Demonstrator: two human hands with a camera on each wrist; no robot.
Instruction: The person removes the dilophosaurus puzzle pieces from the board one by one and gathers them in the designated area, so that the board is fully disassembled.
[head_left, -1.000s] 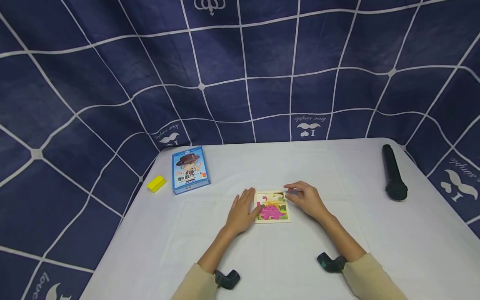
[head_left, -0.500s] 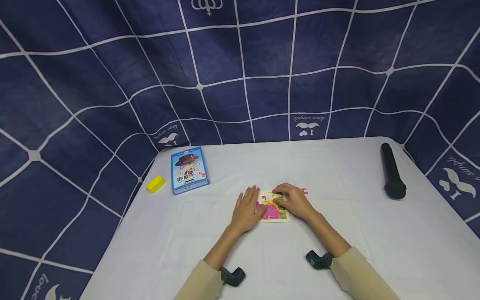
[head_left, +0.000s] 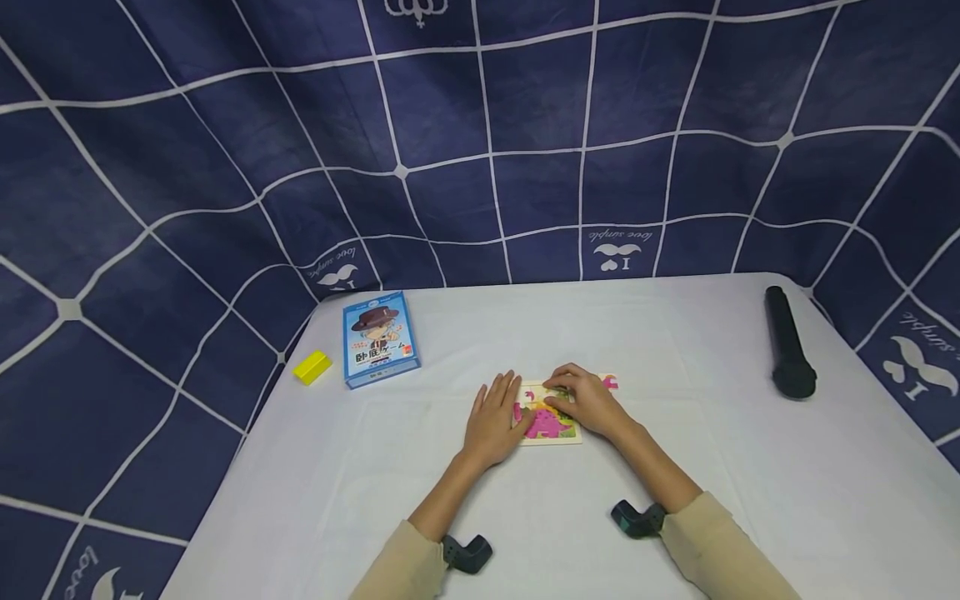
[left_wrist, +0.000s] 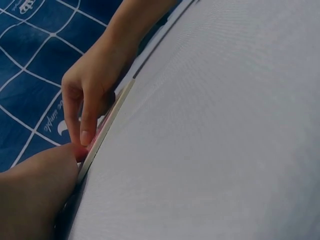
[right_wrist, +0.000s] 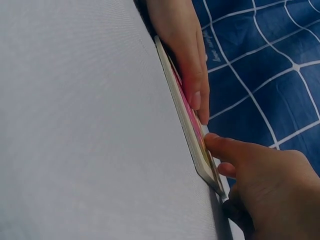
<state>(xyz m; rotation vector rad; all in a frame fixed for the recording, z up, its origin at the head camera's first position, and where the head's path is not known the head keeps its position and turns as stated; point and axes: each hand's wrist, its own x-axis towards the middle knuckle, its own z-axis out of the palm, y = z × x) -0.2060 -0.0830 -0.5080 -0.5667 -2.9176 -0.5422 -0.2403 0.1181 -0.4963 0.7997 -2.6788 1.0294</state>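
Observation:
A small square jigsaw puzzle (head_left: 549,427) with a pink dinosaur picture and a pale frame lies on the white table. In the head view my left hand (head_left: 491,423) rests along its left side, fingers straight, the thumb reaching over the picture. My right hand (head_left: 588,402) comes over the upper right part with curled fingers, pinching a puzzle piece (head_left: 557,392) there between thumb and fingertips. Most of that piece is hidden. In the right wrist view the right thumb (right_wrist: 216,143) meets the board's edge. A loose pink and white puzzle piece (head_left: 610,382) shows just beyond the right hand.
A blue card-game box (head_left: 381,340) lies at the back left of the table (head_left: 540,525), beside a yellow block (head_left: 312,367). A black microphone-shaped object (head_left: 789,346) lies at the far right. A dark blue checked cloth (head_left: 540,108) hangs behind.
My right hand has moved left from the puzzle's right edge onto its upper right part, uncovering the loose piece. My left hand has slid slightly right; both look still over the last half second.

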